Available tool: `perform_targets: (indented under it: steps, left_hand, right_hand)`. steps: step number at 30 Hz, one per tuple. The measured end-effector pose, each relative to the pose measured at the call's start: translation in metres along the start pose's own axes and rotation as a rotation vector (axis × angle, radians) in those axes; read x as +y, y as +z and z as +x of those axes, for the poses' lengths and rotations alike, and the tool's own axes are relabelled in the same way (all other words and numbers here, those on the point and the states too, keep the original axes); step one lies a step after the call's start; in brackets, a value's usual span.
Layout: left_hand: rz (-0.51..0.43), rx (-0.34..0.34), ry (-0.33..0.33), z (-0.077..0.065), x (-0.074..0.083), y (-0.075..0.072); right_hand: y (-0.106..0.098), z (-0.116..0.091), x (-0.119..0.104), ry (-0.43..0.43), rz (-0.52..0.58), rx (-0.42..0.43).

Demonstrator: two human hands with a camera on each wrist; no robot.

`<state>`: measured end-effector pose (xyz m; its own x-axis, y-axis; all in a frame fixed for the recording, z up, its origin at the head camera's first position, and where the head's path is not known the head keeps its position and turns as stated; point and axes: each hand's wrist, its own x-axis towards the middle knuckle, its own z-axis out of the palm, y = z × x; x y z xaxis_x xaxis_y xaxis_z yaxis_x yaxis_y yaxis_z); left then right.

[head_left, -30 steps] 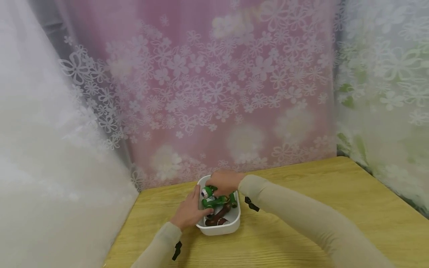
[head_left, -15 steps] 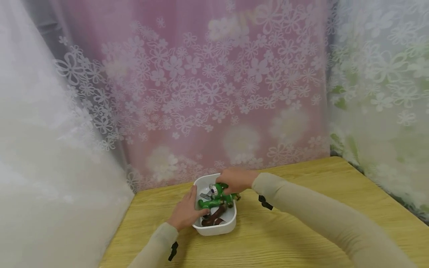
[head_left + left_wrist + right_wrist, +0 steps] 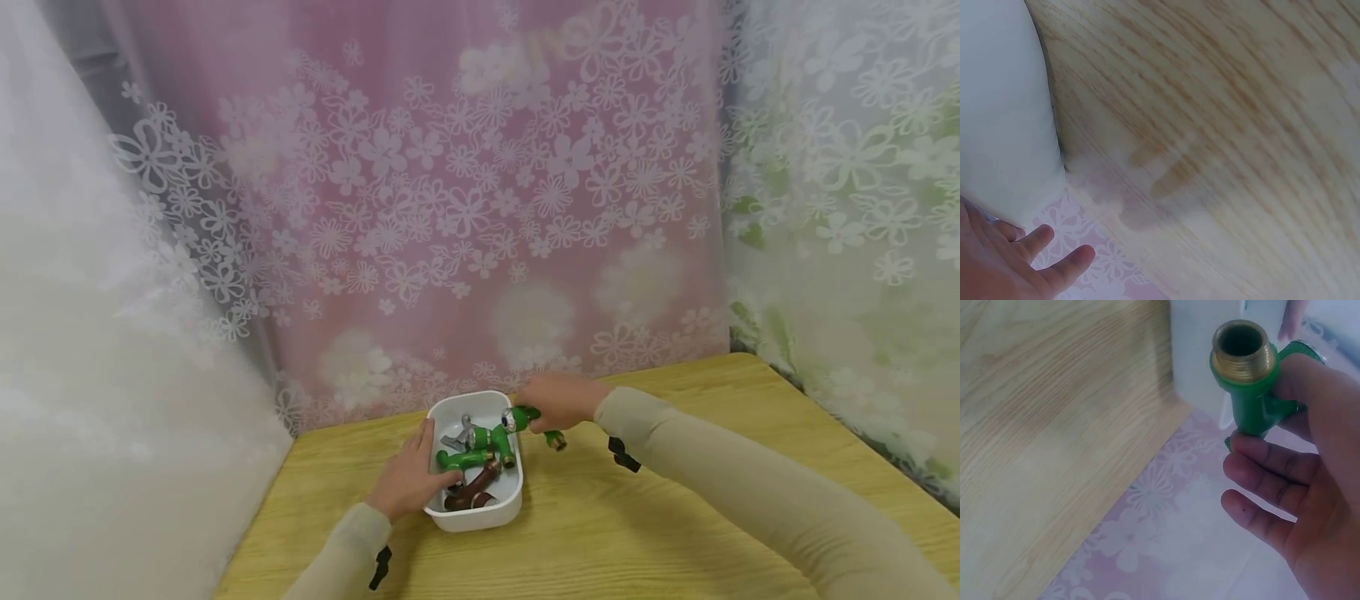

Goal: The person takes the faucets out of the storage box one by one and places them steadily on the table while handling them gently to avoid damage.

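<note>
Green tap (image 3: 1251, 405): gripped by right hand (image 3: 562, 400), over right edge of white tub (image 3: 477, 520). Left hand (image 3: 409, 480), fingers extended, rests at tub's left edge. Brown tap (image 3: 478, 483) lies inside.

The upright white tub (image 3: 480, 521), its left side touched by the left hand (image 3: 411, 475), holds 2 glossy green pipe fittings: a branched fitting (image 3: 501, 444) with a silvery band near the tub's middle, and an elongated fitting (image 3: 463, 460) by the tub's left wall. Toward the tub's near end lies a brown fitting (image 3: 474, 490), slanted, and left of the tub's centre sits a grey metal piece (image 3: 454, 442). At the tub's right rim, the right hand (image 3: 566, 402) grips a third fitting (image 3: 1249, 409), green, its brass threaded end beyond the tub.
</note>
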<state>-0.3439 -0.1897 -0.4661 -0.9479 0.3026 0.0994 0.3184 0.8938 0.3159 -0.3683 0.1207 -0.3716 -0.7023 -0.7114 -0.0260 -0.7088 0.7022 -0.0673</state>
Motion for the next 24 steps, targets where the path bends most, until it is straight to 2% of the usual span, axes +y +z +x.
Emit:
perform_targets:
  steps: [12, 24]
  left_hand:
    - [0.009, -0.004, -0.013, -0.005, -0.002, 0.000]
    - [0.006, 0.009, 0.013, 0.002, -0.004, 0.003]
  right_hand:
    - [0.022, -0.007, 0.020, 0.062, -0.015, -0.013]
    - [0.035, -0.013, 0.034, 0.138, 0.026, -0.041]
